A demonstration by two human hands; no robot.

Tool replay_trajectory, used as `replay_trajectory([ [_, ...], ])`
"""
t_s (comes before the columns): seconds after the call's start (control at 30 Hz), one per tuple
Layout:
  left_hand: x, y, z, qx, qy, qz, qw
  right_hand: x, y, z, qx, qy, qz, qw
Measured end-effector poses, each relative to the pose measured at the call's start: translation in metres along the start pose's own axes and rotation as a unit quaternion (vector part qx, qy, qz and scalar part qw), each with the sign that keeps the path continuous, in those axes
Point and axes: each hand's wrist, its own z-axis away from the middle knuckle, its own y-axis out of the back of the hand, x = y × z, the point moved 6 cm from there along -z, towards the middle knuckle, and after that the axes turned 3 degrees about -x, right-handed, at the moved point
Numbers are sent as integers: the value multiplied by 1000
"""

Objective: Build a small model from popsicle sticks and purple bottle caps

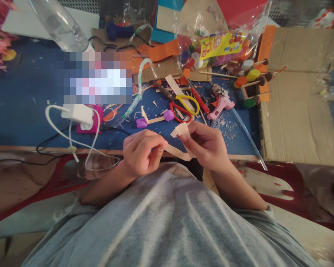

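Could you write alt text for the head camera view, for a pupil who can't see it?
A person's left hand and right hand hold a bent, pale paper strip at the near edge of a blue tabletop. Beyond them lie scissors with red and yellow handles, and a pink glue gun with a clear glue stick.

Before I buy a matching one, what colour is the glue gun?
The glue gun is pink, in the head view.

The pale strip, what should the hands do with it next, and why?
Maybe pull the pale strip gently straighter, because it dips and bends between the left hand and the right hand.
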Motion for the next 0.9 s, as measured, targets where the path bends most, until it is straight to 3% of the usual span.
replay_trajectory([
  [0.07,-2,5,0,18,-2,-3,1000,1,0,0,1,-6,-1,1000],
  [0.27,9,-9,2,-83,-47,-22,995,-4,-8,-1,-25,22,15,999],
  [0.37,12,-16,4,-106,-51,-35,992,-8,-11,-1,-24,52,37,998],
  [0.63,12,-22,2,-110,-47,-37,992,-13,-13,-2,-23,70,53,996],
  [0.9,12,-18,2,-81,-50,-22,995,-11,-10,-1,-15,68,59,996],
])
